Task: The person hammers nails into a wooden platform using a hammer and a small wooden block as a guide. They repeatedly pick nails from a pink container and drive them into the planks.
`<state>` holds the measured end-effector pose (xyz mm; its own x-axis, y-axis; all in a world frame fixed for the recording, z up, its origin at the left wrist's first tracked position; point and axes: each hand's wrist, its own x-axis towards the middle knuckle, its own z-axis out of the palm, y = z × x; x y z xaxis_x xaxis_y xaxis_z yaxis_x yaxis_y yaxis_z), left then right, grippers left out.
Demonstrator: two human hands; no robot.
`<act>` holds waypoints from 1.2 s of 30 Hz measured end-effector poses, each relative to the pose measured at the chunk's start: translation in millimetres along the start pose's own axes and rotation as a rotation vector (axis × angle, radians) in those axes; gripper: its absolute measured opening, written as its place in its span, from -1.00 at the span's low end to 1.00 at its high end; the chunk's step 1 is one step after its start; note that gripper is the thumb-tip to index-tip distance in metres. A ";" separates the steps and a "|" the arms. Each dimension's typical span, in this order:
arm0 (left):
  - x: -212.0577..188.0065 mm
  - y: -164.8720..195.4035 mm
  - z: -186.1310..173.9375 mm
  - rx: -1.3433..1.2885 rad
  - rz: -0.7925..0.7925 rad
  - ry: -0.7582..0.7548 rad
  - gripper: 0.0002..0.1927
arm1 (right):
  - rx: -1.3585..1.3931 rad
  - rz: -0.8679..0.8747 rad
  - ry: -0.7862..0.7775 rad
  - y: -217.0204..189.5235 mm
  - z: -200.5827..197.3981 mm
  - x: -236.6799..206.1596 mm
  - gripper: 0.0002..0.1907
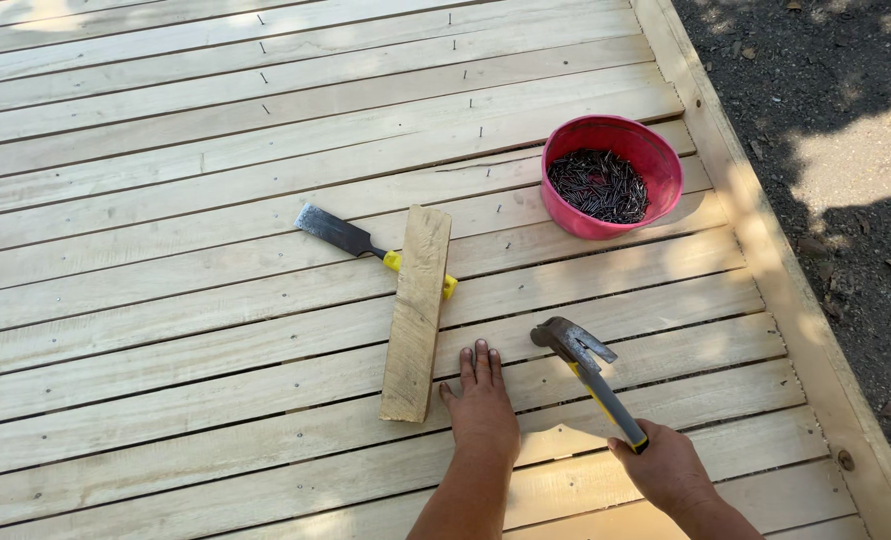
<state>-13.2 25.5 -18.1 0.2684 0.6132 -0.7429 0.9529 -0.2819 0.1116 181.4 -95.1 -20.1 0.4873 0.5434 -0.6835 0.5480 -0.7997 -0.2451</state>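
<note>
The right hand (670, 468), closest to us, is wrapped tight around the yellow-and-black handle of a claw hammer (587, 365), with the metal head lifted just above the boards, so it looks ready to swing. The biggest thing here is the deck of pale wooden planks (165, 300), laid side by side with thin gaps and small nails already in rows. Everything sits on it. The left hand (482, 400) lies flat on the planks just left of the hammer, fingers straight and close together, holding nothing; it seems to press down to keep steady. Touching that hand's left side is a short loose board (417, 312), lying across the planks. Up and to the right of the hammer sits a round red bowl (612, 176) full of dark nails (598, 185), close enough to reach. A wide chisel (350, 237) with a yellow handle lies partly under the loose board's top end.
</note>
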 end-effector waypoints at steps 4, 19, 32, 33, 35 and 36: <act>-3.8 2.7 -0.9 -0.006 -0.018 -0.034 -0.09 | 0.167 0.054 -0.021 12.6 -2.2 12.0 -0.58; -4.1 1.8 2.5 -0.013 0.001 -0.017 -0.11 | 0.057 0.000 -0.050 -16.1 -8.6 3.3 -0.62; 32.0 10.1 -22.3 -0.031 0.095 0.284 -0.31 | -0.044 0.089 -0.021 -5.6 2.0 22.8 -0.67; 33.9 5.4 -25.1 -0.041 0.108 0.374 -0.29 | -0.034 0.090 -0.040 -5.2 6.3 22.2 -0.66; 37.5 -0.9 -31.7 -0.102 0.057 0.292 -0.24 | 0.019 0.105 -0.046 -3.9 12.2 21.8 -0.67; 38.1 -4.5 -34.3 -0.131 0.037 0.252 -0.21 | 0.049 0.115 -0.044 -3.3 14.4 21.9 -0.67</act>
<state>-2.4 75.5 -24.3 0.3142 0.7732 -0.5509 0.9476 -0.2199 0.2318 180.4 -84.3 -44.1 0.5140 0.4361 -0.7386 0.4559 -0.8683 -0.1954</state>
